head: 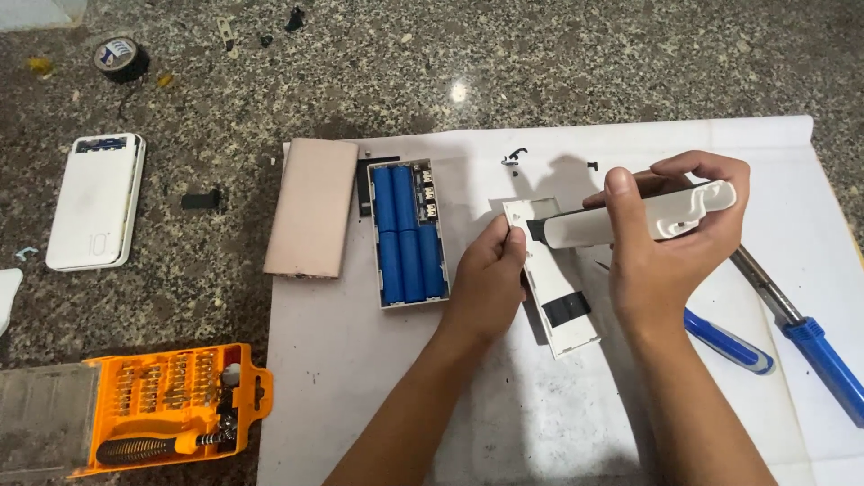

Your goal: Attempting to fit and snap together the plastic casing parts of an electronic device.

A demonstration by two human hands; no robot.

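My left hand (490, 274) rests on the white paper sheet (378, 387) and steadies the near end of a long white plastic casing strip (558, 301) that has a black patch on it. My right hand (661, 243) holds a second white casing piece (643, 216) with a dark tip, lifted above the first and lying roughly crosswise to it. To the left of my left hand lies an open white power bank tray (409, 234) with several blue cylindrical cells in it and a small circuit board at its far end.
A pink flat cover (312, 207) lies beside the tray. Two blue-handled screwdrivers (814, 346) lie at the right. An orange bit set case (175, 405) sits near left. A white power bank (96, 202) and a tape roll (120, 58) lie on the granite counter. Small black parts (515, 157) lie on the paper.
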